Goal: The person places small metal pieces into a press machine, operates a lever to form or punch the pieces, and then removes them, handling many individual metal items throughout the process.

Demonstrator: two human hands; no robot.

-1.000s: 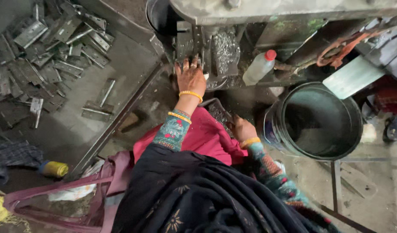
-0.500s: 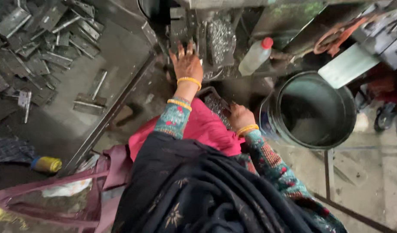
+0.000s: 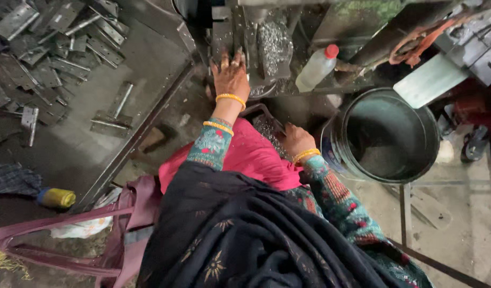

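While we look down past the dark shawl [image 3: 256,234] and the pink cloth [image 3: 251,154] on the lap, we find the right hand [image 3: 296,140] low by the knee, resting in a small tray of metal shavings [image 3: 267,127]; its fingers are curled under and we cannot tell whether they grip anything. Just right of it stands a big dark bucket [image 3: 389,133], open at the top. A pink bag [image 3: 123,229] lies at the left. Farther out, the left hand [image 3: 230,74] lies flat against the grimy machine [image 3: 245,32], fingers spread apart and pointing away, closed on nothing. A heap of bright shavings [image 3: 275,45] sits just beside it on the machine, and a clear plastic bottle with a red cap [image 3: 316,68] leans nearby. Beyond, at far left, flat metal hinge plates [image 3: 48,48] lie piled on the table.
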